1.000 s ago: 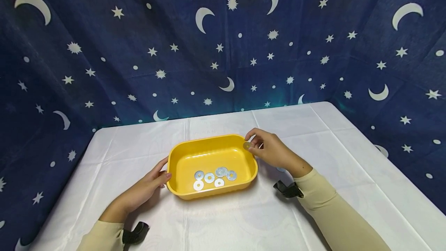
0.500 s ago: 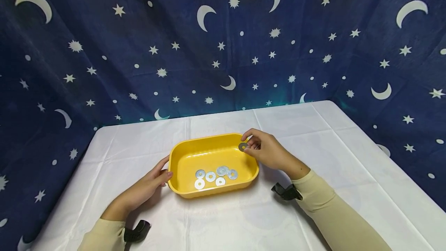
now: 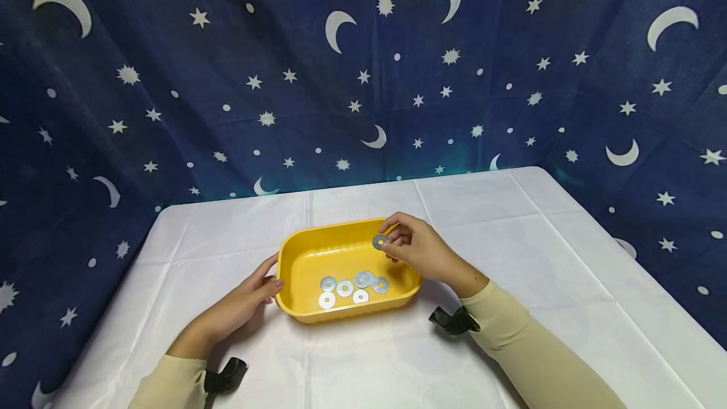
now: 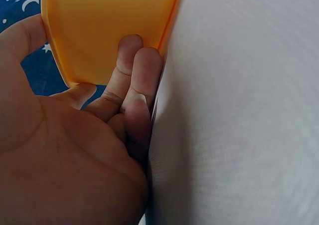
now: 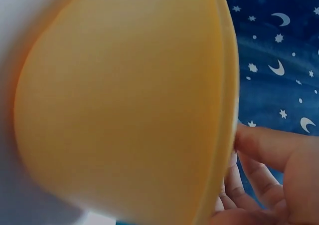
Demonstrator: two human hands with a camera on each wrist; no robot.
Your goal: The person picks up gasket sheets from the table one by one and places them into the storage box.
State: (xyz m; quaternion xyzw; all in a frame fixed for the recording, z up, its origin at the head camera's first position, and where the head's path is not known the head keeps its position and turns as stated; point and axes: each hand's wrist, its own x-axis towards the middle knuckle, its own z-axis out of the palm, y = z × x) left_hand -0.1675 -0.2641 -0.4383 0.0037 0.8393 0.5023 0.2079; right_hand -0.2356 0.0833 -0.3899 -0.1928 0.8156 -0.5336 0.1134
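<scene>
A yellow oblong tray (image 3: 318, 264) stands on the white-covered table. Several flat silver washers (image 3: 358, 278) lie on its floor, toward the near side, two of them overlapping. My left hand (image 3: 244, 302) grips the tray's left end. The left wrist view shows its thumb at the rim and other fingers against the outer wall (image 4: 92, 40). Above the tray's right part, my right hand (image 3: 423, 250) pinches one grey washer (image 3: 375, 245) between thumb and fingertips. In the right wrist view the tray's wall (image 5: 124, 100) hides this washer and part of the right hand (image 5: 274, 170).
White cloth (image 3: 363, 365) covers the table on all sides of the tray. Behind and at both sides hangs a dark blue curtain (image 3: 318, 125) with moons and stars. Black bands (image 3: 454, 320) are worn at both wrists.
My right hand has carried the pinched washer leftward, from the tray's right rim to over its inside. The left hand keeps its grip. A disc edge beneath my right wrist is out of sight now.
</scene>
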